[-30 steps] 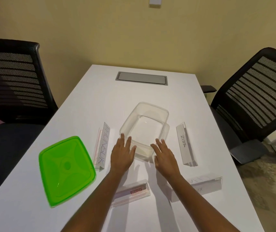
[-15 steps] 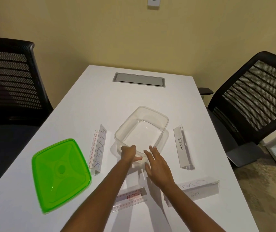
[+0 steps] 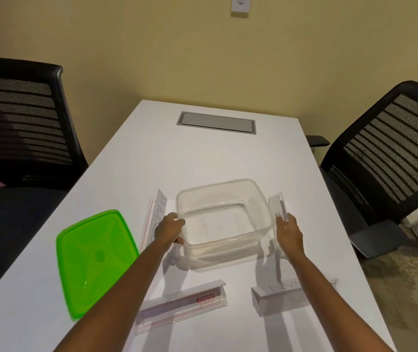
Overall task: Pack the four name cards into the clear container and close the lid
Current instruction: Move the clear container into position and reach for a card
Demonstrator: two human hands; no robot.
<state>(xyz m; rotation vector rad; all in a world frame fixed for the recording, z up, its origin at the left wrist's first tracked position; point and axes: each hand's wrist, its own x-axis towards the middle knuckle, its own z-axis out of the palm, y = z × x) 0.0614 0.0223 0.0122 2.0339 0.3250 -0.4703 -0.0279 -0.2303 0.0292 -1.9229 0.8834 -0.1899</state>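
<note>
The clear container (image 3: pixel 215 185) stands empty in the middle of the white table. My left hand (image 3: pixel 170 228) grips its near left corner, thumb over the rim. My right hand (image 3: pixel 288 231) is to the container's right, fingers closed on the near end of the right name card (image 3: pixel 277 203). A second name card (image 3: pixel 159 209) lies left of the container, partly hidden by my left hand. A card with a red label (image 3: pixel 182 304) lies near me. The fourth card (image 3: pixel 279 297) lies near right, partly under my right forearm. The green lid (image 3: pixel 96 255) lies flat at the left.
Black mesh chairs stand at the table's left (image 3: pixel 22 118) and right (image 3: pixel 390 153) sides. A grey cable hatch (image 3: pixel 216 122) is set into the far end of the table (image 3: pixel 203 153). The table's right edge runs close to my right forearm.
My left hand closed on the container's corner and the container turned squarer to me. My right hand moved from the near rim out to the right name card.
</note>
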